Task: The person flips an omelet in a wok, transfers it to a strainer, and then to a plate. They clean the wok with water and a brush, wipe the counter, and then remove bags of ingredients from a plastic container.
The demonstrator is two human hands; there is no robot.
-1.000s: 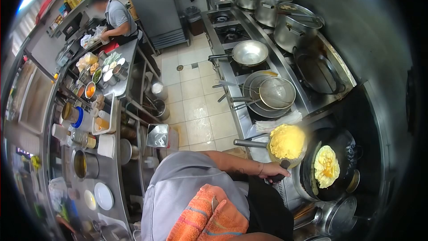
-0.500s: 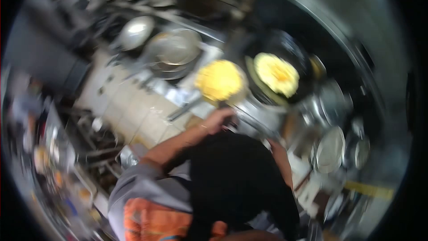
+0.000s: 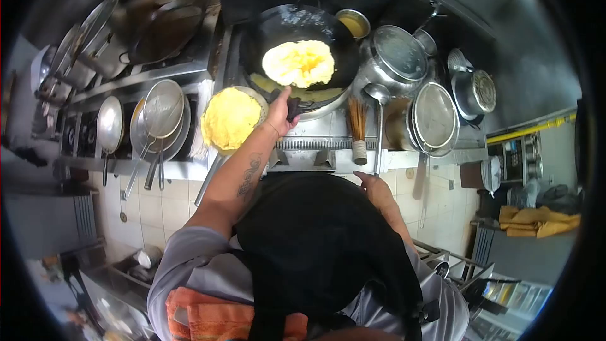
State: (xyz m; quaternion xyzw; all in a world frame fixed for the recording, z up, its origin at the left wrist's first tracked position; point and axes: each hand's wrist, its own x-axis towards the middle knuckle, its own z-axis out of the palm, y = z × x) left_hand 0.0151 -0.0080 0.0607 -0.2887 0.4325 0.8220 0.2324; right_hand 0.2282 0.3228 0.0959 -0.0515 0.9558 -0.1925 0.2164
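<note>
My left hand is closed on a dark cloth at the near rim of a black wok. In the wok lies a puffy yellow egg. To the left of that hand, a round strainer with a long handle holds another yellow egg mass. My right hand is near the lower end of the handle of a steel ladle; whether it touches the handle is unclear, and its fingers are partly extended.
A bamboo brush stands beside the ladle. Lidded pot, mesh strainer and a bowl of yellow liquid are right of the wok. Pans and strainers sit at left, above the tiled floor.
The view has turned and sharpened, so the wok now appears further left and upright ahead. My left hand has come to the wok's near rim.
</note>
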